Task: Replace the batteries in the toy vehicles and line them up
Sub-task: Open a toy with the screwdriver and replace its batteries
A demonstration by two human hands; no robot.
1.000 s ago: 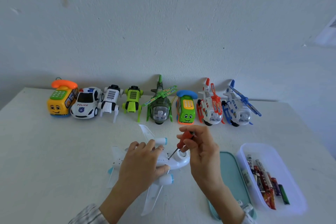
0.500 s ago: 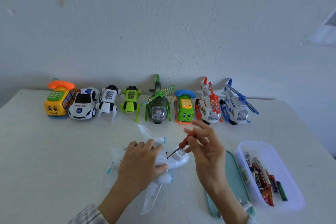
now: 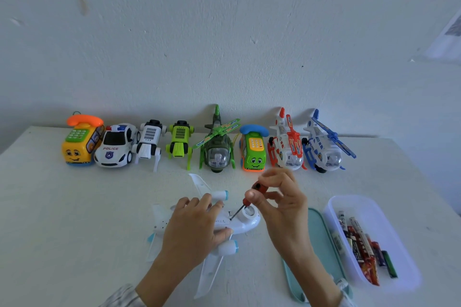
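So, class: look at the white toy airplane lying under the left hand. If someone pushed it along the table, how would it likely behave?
The white toy airplane looks like hard moulded plastic, so probably stiff and light. Lying belly-up with wings spread, it would likely slide or pivot rather than roll. Its thin wings may flex or snag. The left hand steadying it against the screwdriver suggests it shifts easily.

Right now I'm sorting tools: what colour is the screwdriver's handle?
Red with black, on the screwdriver in the right hand; head view.

Left hand [image 3: 194, 229] covers plane [image 3: 239, 224] fuselage; battery [image 3: 361, 247] labels unreadable
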